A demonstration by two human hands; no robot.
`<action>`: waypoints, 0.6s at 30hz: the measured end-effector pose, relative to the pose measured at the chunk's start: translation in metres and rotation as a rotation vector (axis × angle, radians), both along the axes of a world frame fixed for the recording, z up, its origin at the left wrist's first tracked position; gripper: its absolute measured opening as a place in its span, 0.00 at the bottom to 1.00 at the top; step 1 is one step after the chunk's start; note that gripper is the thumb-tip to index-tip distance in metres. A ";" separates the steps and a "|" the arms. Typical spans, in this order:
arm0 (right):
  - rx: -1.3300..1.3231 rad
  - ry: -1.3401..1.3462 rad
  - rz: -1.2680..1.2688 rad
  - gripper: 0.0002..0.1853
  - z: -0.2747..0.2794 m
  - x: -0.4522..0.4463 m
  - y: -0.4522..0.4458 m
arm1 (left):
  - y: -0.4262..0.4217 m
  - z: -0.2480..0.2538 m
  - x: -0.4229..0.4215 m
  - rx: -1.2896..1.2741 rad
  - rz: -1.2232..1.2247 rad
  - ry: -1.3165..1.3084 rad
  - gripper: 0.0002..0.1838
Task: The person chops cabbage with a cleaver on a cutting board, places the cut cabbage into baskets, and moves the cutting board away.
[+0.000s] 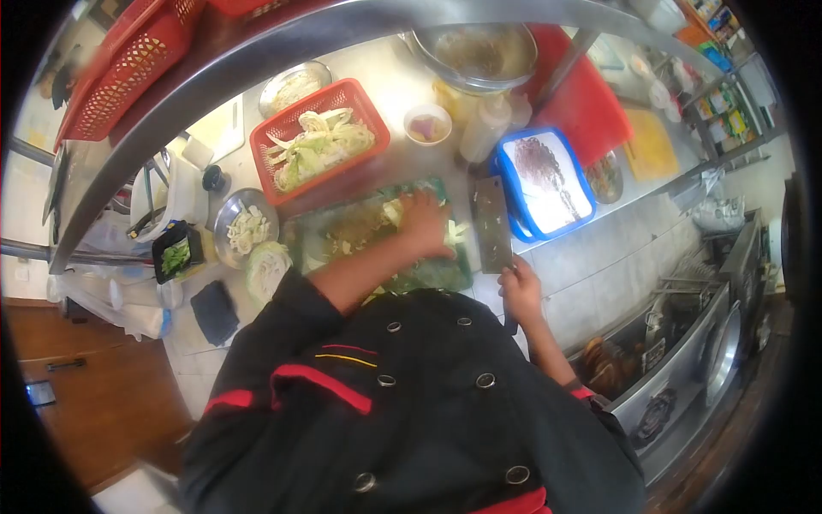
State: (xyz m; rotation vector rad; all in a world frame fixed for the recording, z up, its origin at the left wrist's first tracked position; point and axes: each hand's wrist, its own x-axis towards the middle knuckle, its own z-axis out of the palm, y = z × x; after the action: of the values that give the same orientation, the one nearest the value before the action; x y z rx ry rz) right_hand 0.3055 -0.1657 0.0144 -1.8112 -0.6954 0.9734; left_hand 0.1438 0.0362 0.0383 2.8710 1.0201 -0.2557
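A green cutting board (334, 218) with pale chopped cabbage pieces (454, 231) on it lies in front of my body. My left hand (424, 224) rests on the cabbage at the board's right part, its fingers apart. Just right of the board, my right hand (520, 287) is closed round the handle of a cleaver (491, 224), whose wide blade points away from me. Beyond the board stands a red basket (383, 137) of cabbage leaves (321, 150). Half a cabbage (267, 272) sits at the board's left edge.
Left are a metal bowl of cut pieces (247, 227), a black tray of greens (175, 253) and a dark cloth (214, 313). A blue-rimmed container (544, 184) stands right of the cleaver. A metal shelf rail (342, 19) arches overhead; fryers (659, 338) are at lower right.
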 end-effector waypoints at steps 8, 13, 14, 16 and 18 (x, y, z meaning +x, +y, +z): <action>0.063 0.206 0.104 0.21 0.006 0.000 0.001 | -0.009 -0.025 -0.090 -0.141 0.050 -0.150 0.17; 0.030 0.211 0.209 0.20 -0.011 -0.004 0.018 | -0.031 0.003 -0.151 -0.051 0.051 -0.333 0.29; 0.025 0.211 0.223 0.20 -0.013 -0.003 0.020 | -0.039 -0.005 -0.167 -0.034 0.113 -0.418 0.37; -0.056 0.302 0.313 0.20 -0.013 -0.003 0.028 | -0.060 -0.023 -0.184 -0.015 0.192 -0.502 0.46; -0.106 0.324 0.349 0.20 -0.008 -0.009 0.038 | -0.076 -0.037 -0.192 -0.002 0.353 -0.528 0.55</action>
State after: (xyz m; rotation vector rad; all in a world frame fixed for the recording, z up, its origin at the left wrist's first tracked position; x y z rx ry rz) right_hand 0.2962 -0.1273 0.0066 -1.5956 -0.7796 1.5212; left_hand -0.0486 -0.0403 0.0009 2.4679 1.3526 0.4939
